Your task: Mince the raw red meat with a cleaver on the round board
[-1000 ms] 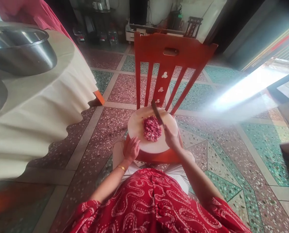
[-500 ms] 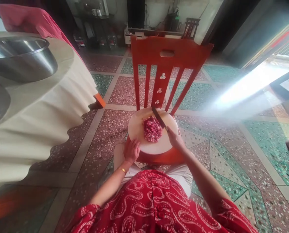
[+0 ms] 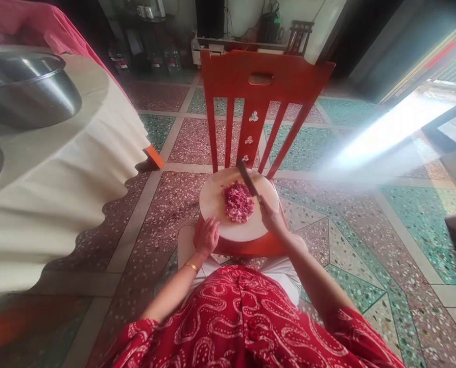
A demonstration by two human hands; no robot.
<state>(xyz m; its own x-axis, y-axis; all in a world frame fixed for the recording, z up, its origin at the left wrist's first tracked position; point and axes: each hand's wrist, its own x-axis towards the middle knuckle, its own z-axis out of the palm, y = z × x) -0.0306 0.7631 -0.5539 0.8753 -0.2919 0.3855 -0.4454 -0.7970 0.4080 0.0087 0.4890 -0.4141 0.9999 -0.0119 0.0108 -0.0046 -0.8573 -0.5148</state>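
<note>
My right hand (image 3: 272, 216) is closed around the handle of a knife (image 3: 247, 178). Its dark blade slants away from me, along the far right side of a heap of minced meat (image 3: 238, 202), with the tip over the board's far rim. The meat lies in the middle of a round, pale chopping board (image 3: 216, 185). At the board's near left edge, my left hand (image 3: 206, 237) grips the rim, its fingers partly on top. The board sits on the seat of a red wooden chair (image 3: 268, 76) in front of my knees.
On the left, a table with a cream cloth (image 3: 93, 133) carries a large steel basin (image 3: 32, 97) and part of another vessel. Pink cloth (image 3: 40, 25) lies at its far side. Patterned stone tiles cover the floor, and bright light enters from the right.
The knife has risen slightly from the board, and its blade tip has swung up toward the chair back. My left hand stays at the rim. The whole view has shifted a little.
</note>
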